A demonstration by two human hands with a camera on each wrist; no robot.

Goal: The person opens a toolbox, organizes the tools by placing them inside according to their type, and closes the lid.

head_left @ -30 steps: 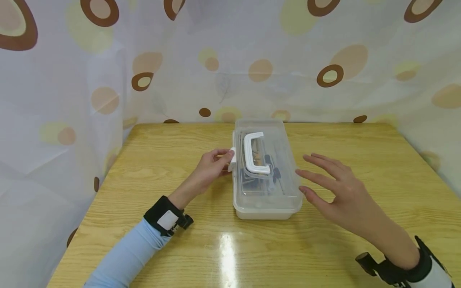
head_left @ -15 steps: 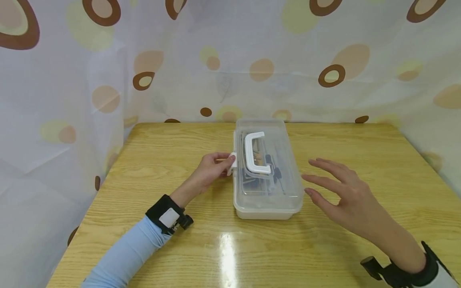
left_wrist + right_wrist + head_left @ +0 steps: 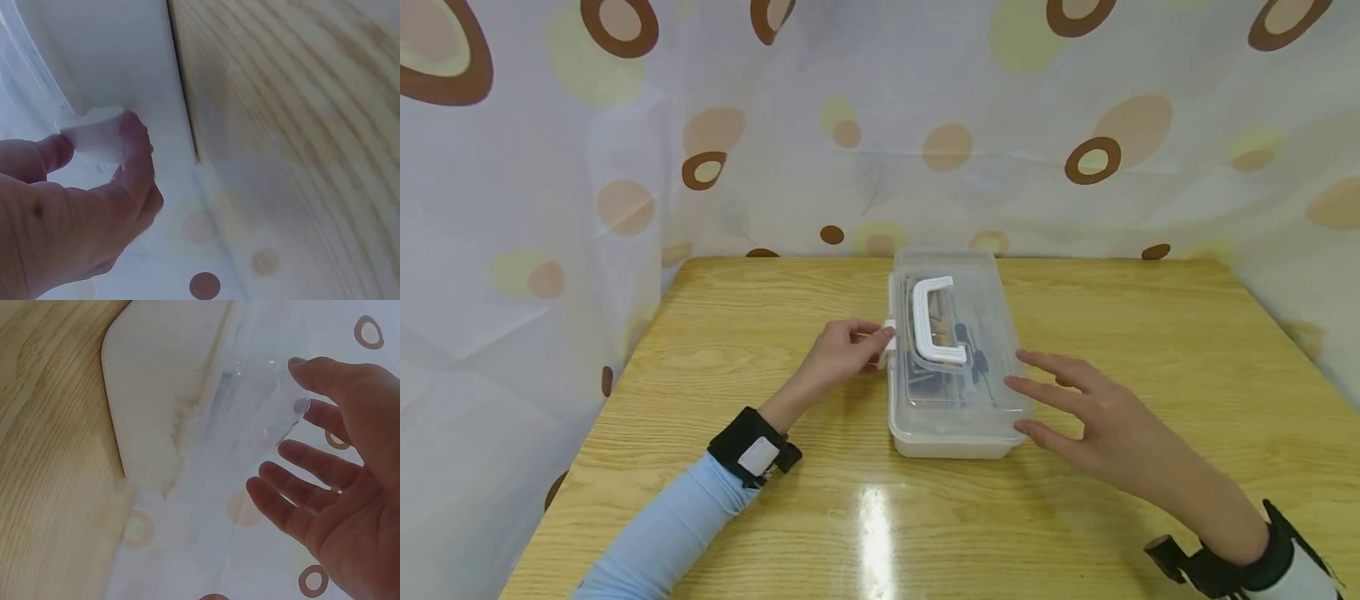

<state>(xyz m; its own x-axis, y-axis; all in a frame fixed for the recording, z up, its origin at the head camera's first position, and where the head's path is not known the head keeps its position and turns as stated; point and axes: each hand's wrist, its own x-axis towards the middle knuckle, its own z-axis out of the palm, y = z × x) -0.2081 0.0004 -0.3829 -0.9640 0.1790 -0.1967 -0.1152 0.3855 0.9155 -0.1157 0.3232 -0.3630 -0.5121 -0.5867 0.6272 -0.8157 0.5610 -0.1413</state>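
A clear-lidded plastic toolbox [image 3: 943, 423] with a white base lies on the table, its lid down. On top is a white carrying handle [image 3: 920, 321], folded flat. Through the lid, blurred, show dark-handled tools [image 3: 980, 364] with thin shafts. My left hand [image 3: 841, 354] pinches the white latch [image 3: 97, 134] on the box's left side between thumb and fingers. My right hand [image 3: 1097, 412] has its fingers spread at the lid's right edge and holds nothing. In the right wrist view its fingertips [image 3: 289, 449] are close to the clear lid; whether they touch it I cannot tell.
The wooden table [image 3: 760, 533] extends around the box on all sides. Behind it and to the sides hangs a white curtain [image 3: 880, 100] with brown and yellow spots. The box's far end is near the table's back edge.
My right hand drew slightly away to the right, then came back left to the lid's edge. My left fingers have slid slightly nearer along the latch. The box has stayed in place.
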